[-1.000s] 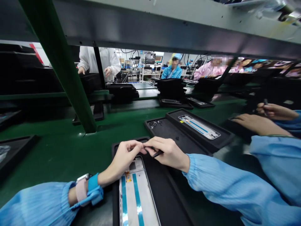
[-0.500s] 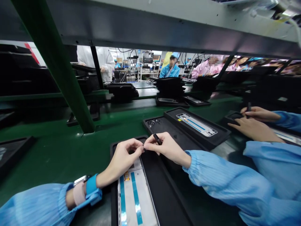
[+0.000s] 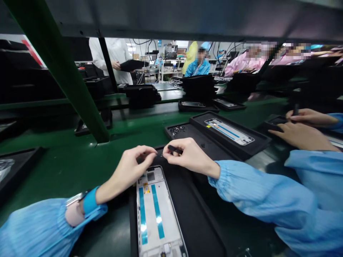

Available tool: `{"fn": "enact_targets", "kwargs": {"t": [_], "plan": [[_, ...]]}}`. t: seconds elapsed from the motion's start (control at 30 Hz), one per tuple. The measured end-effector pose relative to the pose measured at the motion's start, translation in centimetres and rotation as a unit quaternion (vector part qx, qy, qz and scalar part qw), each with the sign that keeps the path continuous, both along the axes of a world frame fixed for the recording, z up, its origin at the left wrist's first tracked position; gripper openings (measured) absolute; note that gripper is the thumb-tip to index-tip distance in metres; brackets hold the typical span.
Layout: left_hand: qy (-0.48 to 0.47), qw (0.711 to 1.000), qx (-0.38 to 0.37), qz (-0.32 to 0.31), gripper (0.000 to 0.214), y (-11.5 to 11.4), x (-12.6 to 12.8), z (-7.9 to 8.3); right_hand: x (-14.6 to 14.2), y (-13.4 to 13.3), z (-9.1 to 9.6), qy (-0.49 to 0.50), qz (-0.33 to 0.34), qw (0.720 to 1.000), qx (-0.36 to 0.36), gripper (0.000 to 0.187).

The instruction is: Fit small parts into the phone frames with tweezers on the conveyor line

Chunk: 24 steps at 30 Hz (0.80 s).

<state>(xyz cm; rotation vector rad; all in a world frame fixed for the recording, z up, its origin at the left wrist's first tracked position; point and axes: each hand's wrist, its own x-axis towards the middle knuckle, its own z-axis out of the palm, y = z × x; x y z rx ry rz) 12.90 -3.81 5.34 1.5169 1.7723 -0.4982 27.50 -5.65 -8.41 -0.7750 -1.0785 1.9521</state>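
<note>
Phone assembly factory: green line bench point(image 3: 53, 167), black trays point(image 3: 264, 142), phone frames point(image 3: 157, 210), smocked workers point(image 3: 198, 67).

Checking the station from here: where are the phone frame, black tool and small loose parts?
Phone frame point(image 3: 150, 214): head view, white middle.
Black tool point(image 3: 174, 150): head view, exposed shaft.
Small parts point(image 3: 176, 130): head view, heap's centre.

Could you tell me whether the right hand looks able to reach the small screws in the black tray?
Probably yes: the right hand is close, with only bare tray between it and the screws, though it holds a small black tool.
</note>
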Motion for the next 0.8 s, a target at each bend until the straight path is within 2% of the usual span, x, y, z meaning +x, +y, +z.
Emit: {"fn": "enact_targets", "kwargs": {"t": [0.13, 0.23, 0.4, 0.57, 0.8], "plan": [[0.073, 0.994, 0.046, -0.068, 0.021, 0.1, -1.7, 3.1, -2.0, 1.0, -0.1, 0.03, 0.062, 0.997, -0.018, 0.011], [0.073, 0.993, 0.029, -0.089, 0.026, -1.0, -1.9, 4.2, -3.4, 1.1, 0.2, 0.048, 0.127, 0.99, -0.027, 0.014], [0.061, 0.991, 0.014, -0.115, 0.032, -2.4, -1.8, 3.8, -4.2, 0.1, 0.7, 0.054, 0.132, 0.99, 0.013, 0.014], [0.043, 0.992, 0.023, -0.119, 0.033, -2.5, -1.5, 4.0, -4.1, -0.5, 1.3, 0.032, 0.118, 0.991, 0.05, 0.007], [0.036, 0.992, 0.016, -0.117, 0.033, -2.5, -1.2, 4.1, -4.2, -1.2, 1.5, 0.073, 0.106, 0.99, 0.063, 0.008]]}}
